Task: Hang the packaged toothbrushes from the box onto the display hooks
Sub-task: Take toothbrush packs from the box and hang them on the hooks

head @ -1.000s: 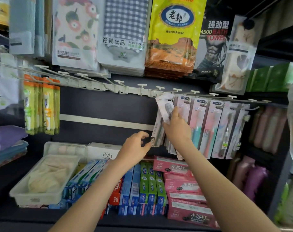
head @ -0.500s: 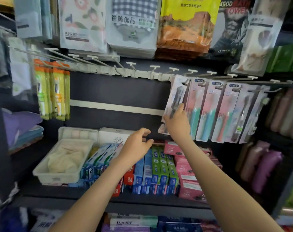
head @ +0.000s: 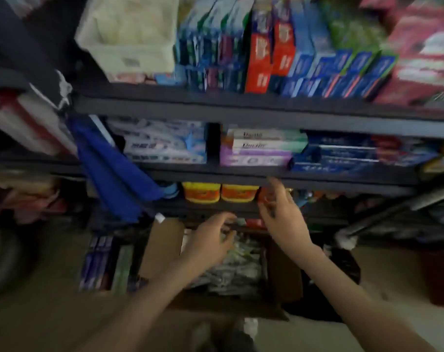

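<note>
The box (head: 160, 246) sits open on the floor at six o'clock, below the shelves (head: 241, 107), its toothbrush packs (head: 237, 271) face up for easy picking. My left hand (head: 210, 241) reaches over them, fingers loosely bent, empty. My right hand (head: 284, 218), at one o'clock from it, hangs slack, free.

place: shop | shelves (head: 241, 107) packed with toothpaste boxes (head: 256, 59) (blurred) | cardboard box (head: 160, 245) on floor (head: 50, 313)
</note>
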Demonstrator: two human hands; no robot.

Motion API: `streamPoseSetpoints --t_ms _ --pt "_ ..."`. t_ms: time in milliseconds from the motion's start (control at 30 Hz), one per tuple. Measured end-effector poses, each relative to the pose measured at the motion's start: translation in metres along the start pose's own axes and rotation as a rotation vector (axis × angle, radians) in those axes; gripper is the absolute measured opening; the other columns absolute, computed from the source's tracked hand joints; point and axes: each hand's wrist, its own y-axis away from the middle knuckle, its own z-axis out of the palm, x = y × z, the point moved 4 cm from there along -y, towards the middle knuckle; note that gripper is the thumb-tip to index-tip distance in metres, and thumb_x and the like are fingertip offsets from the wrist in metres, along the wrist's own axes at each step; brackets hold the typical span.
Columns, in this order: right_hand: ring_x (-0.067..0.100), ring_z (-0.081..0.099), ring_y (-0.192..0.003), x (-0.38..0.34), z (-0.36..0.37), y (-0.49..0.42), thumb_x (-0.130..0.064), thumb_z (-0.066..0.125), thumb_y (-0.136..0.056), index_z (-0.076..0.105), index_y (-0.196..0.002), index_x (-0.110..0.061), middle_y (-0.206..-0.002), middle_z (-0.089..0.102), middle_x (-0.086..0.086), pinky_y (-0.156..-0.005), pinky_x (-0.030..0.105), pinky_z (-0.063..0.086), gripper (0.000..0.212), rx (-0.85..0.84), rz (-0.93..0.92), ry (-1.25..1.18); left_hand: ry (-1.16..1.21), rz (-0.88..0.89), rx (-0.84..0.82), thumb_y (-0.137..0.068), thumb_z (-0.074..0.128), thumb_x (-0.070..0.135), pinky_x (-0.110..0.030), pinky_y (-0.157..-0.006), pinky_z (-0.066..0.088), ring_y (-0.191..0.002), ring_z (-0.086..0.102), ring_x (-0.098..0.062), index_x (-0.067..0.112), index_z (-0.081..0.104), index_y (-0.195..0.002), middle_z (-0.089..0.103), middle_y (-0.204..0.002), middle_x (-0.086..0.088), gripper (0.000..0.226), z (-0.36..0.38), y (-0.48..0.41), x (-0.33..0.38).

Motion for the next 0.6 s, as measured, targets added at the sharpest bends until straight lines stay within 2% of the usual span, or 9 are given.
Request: streamPoseSetpoints --t_ms 67,133,167,233,267,333,400,500,600 --pt "0.014 0.062 -0.082 0.042 0.064 0.022 -0.023 0.053 -0.097 0.025 -0.149 -0.019 -0.145 0.043 0.005 -0.058 0.022 0.045 0.06 -0.152 0.098 0.039 -0.002 -0.115 -0.098 -0.097 0.053 0.032 -0.023 -0.077 0.053 -0.099 0.06 -0.005 0.033 0.045 -0.126 0.054 -0.111 0.019 0.03 0.031 0.008 -0.061" --pt "0.007 0.057 -0.07 0.086 0.123 0.042 -0.026 0.049 -0.099 0.016 -0.152 -0.022 -0.151 0.034 0.002 -0.052 0.017 0.041 0.062 -0.309 0.227 0.073 -0.011 -0.195 -0.157 -0.098 0.053 0.028 -0.022 -0.079 0.053 -0.101 0.059 -0.004 0.03 0.045 -0.127 0.054 -0.108 0.018 0.031 0.06 0.012 -0.117" --pt "0.006 0.058 -0.072 0.11 0.152 0.051 -0.027 0.047 -0.1 0.01 -0.153 -0.024 -0.154 0.029 0.001 -0.052 0.017 0.041 0.065 -0.379 0.285 0.085 -0.028 -0.24 -0.193 -0.098 0.054 0.026 -0.019 -0.08 0.052 -0.103 0.058 -0.003 0.031 0.043 -0.128 0.053 -0.107 0.018 0.033 0.074 0.012 -0.145" --pt "0.016 0.061 -0.101 0.15 0.198 0.062 -0.026 0.046 -0.1 0.001 -0.154 -0.025 -0.157 0.022 0.001 -0.067 0.024 0.051 0.07 -0.479 0.347 0.133 -0.106 -0.307 -0.217 -0.097 0.054 0.027 -0.018 -0.079 0.052 -0.102 0.059 -0.005 0.031 0.041 -0.132 0.057 -0.113 0.013 0.038 0.092 0.01 -0.2" --pt "0.021 0.055 -0.117 0.168 0.22 0.064 -0.025 0.047 -0.1 -0.002 -0.154 -0.025 -0.158 0.021 0.002 -0.078 0.029 0.053 0.073 -0.517 0.364 0.162 -0.173 -0.33 -0.215 -0.096 0.054 0.028 -0.024 -0.079 0.054 -0.1 0.061 -0.009 0.029 0.041 -0.134 0.059 -0.117 0.009 0.04 0.098 0.006 -0.227" --pt "0.026 0.047 -0.128 0.199 0.259 0.065 -0.021 0.048 -0.099 -0.002 -0.154 -0.022 -0.158 0.019 0.004 -0.085 0.033 0.051 0.074 -0.562 0.382 0.196 -0.32 -0.364 -0.218 -0.096 0.054 0.03 -0.03 -0.081 0.053 -0.102 0.06 -0.014 0.027 0.04 -0.138 0.056 -0.127 0.004 0.044 0.105 0.0 -0.269" --pt "0.029 0.038 -0.135 0.223 0.294 0.061 -0.018 0.049 -0.098 0.001 -0.154 -0.017 -0.158 0.018 0.008 -0.095 0.037 0.046 0.073 -0.584 0.379 0.228 -0.408 -0.331 -0.212 -0.096 0.053 0.032 -0.03 -0.089 0.049 -0.112 0.055 -0.018 0.025 0.04 -0.14 0.051 -0.135 0.002 0.046 0.115 -0.006 -0.298" --pt "0.029 0.03 -0.14 0.247 0.343 0.054 -0.021 0.05 -0.098 -0.005 -0.153 -0.015 -0.159 0.014 0.009 -0.107 0.04 0.036 0.078 -0.631 0.405 0.297 -0.516 -0.266 -0.156 -0.094 0.055 0.037 -0.037 -0.107 0.034 -0.132 0.039 -0.024 0.022 0.039 -0.143 0.041 -0.146 -0.003 0.054 0.128 -0.013 -0.33" --pt "0.029 0.016 -0.145 0.249 0.383 0.044 -0.026 0.052 -0.098 -0.01 -0.153 -0.014 -0.158 0.013 0.009 -0.115 0.042 0.028 0.084 -0.639 0.324 0.34 -0.683 -0.32 -0.182 -0.094 0.045 0.052 -0.045 -0.119 0.003 -0.148 0.002 -0.026 0.031 0.023 -0.151 0.003 -0.161 -0.002 0.064 0.139 -0.016 -0.362"
